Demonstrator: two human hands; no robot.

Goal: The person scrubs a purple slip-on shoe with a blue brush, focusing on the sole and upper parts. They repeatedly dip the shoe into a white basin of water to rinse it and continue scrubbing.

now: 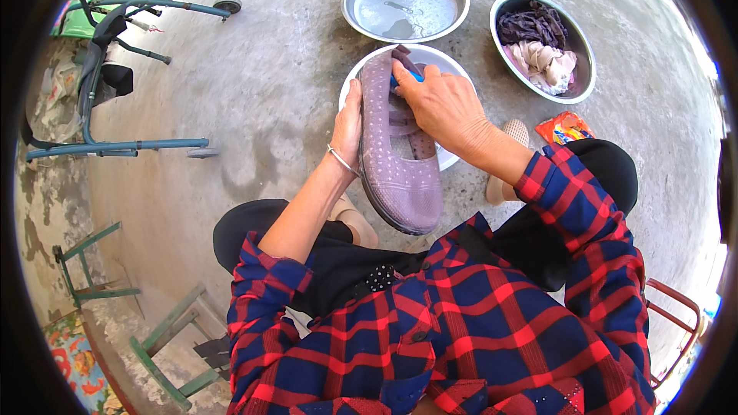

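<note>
A mauve fabric shoe [398, 184] with pale dots and a dark sole edge is held over a white basin [351, 78], its toe towards me. My left hand [349, 121], with a bangle at the wrist, grips the shoe's left side near the heel. My right hand [443, 101] is closed around a blue object [417, 76], perhaps a brush, pressed at the heel opening; the fingers hide most of it. Just beyond the white basin stands a metal basin [405, 6] of cloudy water, with a small dark item in it.
A metal basin [585, 78] holding dark and pale cloths stands at the upper right, above an orange plastic packet [564, 127]. On the left are a blue wheeled metal frame [144, 145] and green stool-like frames [167, 323]. A red-brown metal frame [674, 294] is at right.
</note>
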